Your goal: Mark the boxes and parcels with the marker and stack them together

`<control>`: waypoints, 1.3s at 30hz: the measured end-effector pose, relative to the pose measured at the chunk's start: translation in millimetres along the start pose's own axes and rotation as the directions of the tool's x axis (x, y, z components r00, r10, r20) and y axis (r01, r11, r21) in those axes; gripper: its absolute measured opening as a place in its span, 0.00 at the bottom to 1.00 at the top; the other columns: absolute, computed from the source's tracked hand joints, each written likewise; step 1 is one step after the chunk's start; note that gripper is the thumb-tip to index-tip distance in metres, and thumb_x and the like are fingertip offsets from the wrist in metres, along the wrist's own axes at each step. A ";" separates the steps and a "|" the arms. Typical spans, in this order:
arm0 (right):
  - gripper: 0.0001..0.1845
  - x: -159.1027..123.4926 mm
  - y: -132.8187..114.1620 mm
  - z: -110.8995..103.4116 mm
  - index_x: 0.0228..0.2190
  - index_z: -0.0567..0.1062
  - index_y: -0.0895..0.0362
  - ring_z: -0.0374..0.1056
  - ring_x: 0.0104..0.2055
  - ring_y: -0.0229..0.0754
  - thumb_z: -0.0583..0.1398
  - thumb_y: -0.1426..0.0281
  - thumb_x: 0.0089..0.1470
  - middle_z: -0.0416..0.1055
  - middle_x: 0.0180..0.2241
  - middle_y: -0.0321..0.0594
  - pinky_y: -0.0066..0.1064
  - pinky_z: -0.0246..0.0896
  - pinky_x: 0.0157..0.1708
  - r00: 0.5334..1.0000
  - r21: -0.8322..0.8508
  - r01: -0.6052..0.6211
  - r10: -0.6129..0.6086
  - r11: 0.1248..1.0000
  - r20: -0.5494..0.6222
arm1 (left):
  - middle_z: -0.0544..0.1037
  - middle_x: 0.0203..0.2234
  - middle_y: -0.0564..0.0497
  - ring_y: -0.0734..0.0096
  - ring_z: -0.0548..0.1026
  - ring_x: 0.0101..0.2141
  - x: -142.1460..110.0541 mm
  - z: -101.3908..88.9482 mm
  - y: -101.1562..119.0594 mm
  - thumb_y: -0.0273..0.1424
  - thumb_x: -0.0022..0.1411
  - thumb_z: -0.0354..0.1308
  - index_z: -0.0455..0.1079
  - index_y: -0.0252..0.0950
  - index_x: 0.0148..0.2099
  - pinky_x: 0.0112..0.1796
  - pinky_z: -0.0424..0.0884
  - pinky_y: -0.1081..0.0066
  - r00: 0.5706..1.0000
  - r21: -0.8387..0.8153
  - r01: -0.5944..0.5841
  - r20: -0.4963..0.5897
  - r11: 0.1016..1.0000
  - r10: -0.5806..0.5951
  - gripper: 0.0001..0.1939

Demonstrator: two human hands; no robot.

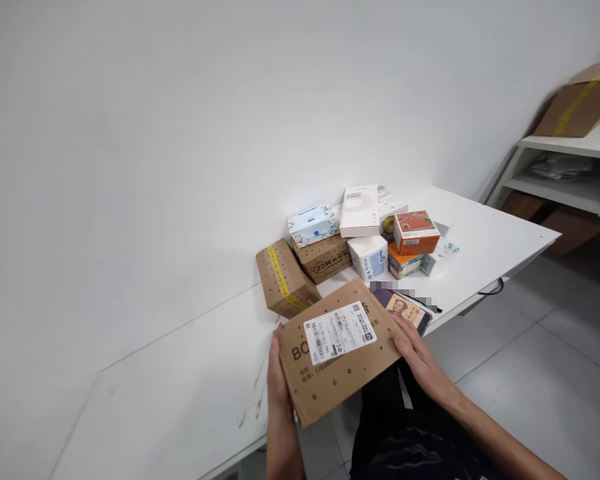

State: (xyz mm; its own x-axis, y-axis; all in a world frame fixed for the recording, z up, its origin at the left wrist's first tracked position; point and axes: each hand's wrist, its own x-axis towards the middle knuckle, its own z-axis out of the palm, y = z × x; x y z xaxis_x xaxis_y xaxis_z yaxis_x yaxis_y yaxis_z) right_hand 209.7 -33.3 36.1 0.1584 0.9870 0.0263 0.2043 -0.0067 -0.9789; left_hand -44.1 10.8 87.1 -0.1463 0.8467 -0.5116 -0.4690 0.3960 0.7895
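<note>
Between my two hands is a brown cardboard box (350,373) with a white shipping label (340,333) on its upper face. It is held tilted over the table's front edge. My left hand (276,367) grips its left end, with most fingers hidden behind it. At the right end, my right hand (413,350) has its thumb on top and fingers wrapped round the edge. Just beyond lies a dark item with a banknote-like picture (405,308), partly covered by the box. A brown carton with yellow tape (285,277) stands behind the held box.
Against the wall on the white table (170,400) are a tissue pack (313,225) on another carton (327,259), a white power bank box (360,210), a white-and-blue pack (369,257) and orange boxes (416,232). A shelf (560,190) with cardboard boxes (580,100) stands at right.
</note>
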 end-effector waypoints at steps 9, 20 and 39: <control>0.29 7.3 11.4 -7.1 0.57 0.67 0.51 0.56 0.63 0.50 0.49 0.51 0.59 0.62 0.59 0.44 0.47 0.49 0.62 0.999 -0.012 0.027 -0.027 1.000 -0.047 | 0.61 0.63 0.49 0.56 0.61 0.61 -11.0 -17.4 -3.0 0.56 0.58 0.51 0.57 0.47 0.64 0.52 0.69 0.63 0.958 0.079 -0.254 -0.114 0.964 0.262 0.36; 0.29 2.5 16.5 -0.8 0.57 0.67 0.50 0.51 0.65 0.51 0.50 0.51 0.59 0.61 0.61 0.43 0.49 0.42 0.64 0.998 0.050 0.002 -0.005 0.999 0.056 | 0.66 0.60 0.48 0.56 0.67 0.57 -36.0 -22.5 -20.2 0.44 0.59 0.58 0.50 0.49 0.67 0.50 0.71 0.65 0.961 0.172 -0.276 0.067 0.946 0.268 0.37; 0.27 -2.8 -3.3 0.6 0.57 0.66 0.48 0.55 0.63 0.53 0.56 0.57 0.56 0.58 0.63 0.44 0.47 0.55 0.59 0.983 0.212 0.105 -0.133 0.972 0.126 | 0.67 0.57 0.47 0.53 0.68 0.54 -40.8 -47.7 -16.9 0.38 0.49 0.67 0.53 0.50 0.62 0.46 0.70 0.63 0.853 0.254 -0.505 -0.003 0.825 0.522 0.41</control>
State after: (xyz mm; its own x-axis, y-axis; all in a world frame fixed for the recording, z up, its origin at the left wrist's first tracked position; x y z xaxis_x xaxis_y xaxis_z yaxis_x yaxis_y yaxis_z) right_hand 207.9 -36.0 39.2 0.0068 0.9914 0.1307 0.0108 0.1306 -0.9914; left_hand -71.7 -47.3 78.4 -0.3728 0.9276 -0.0250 -0.0923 -0.0103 0.9957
